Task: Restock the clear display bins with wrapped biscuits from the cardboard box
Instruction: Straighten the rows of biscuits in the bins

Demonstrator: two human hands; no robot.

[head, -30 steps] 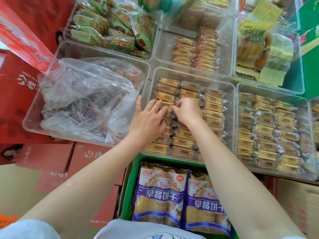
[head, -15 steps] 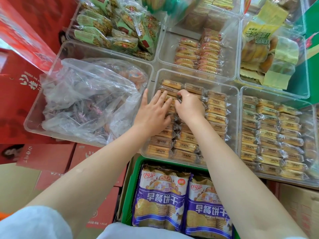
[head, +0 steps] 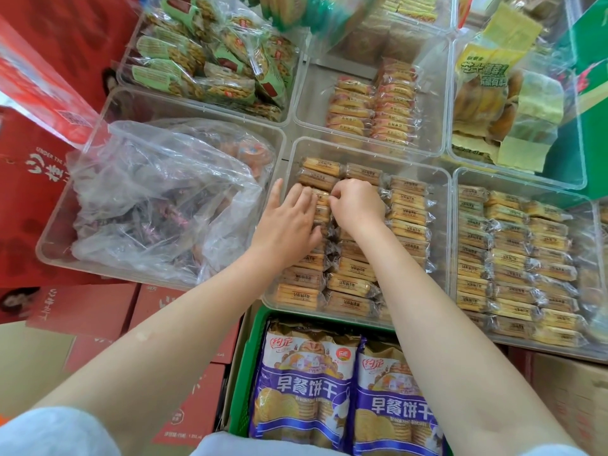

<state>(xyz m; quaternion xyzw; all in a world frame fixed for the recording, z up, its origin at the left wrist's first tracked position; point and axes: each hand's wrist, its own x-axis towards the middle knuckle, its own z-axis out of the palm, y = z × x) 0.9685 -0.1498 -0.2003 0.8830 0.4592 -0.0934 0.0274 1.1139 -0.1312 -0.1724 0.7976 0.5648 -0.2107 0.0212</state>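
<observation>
Mid-frame, the left hand is lying flat, fingers spread, on biscuits in the bin. The right hand is curling beside it; grip unclear.

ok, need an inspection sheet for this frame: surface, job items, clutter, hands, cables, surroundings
surface: clear display bins packed edge to edge; the support beneath is hidden.
job's things: centre bin holds wrapped biscuits in three rows, the far right corner bare; right bin is nearly full. No open cardboard box of biscuits seen.
clutter: crumpled clear plastic bag fills the left bin.
hands: left hand lies flat with fingers spread on the left row; right hand is curled, fingertips on packs in the middle row. Cannot tell whether either grips a pack.
cables: nothing seen.
surroundings: green crate with purple biscuit bags below; red cartons at left.
</observation>
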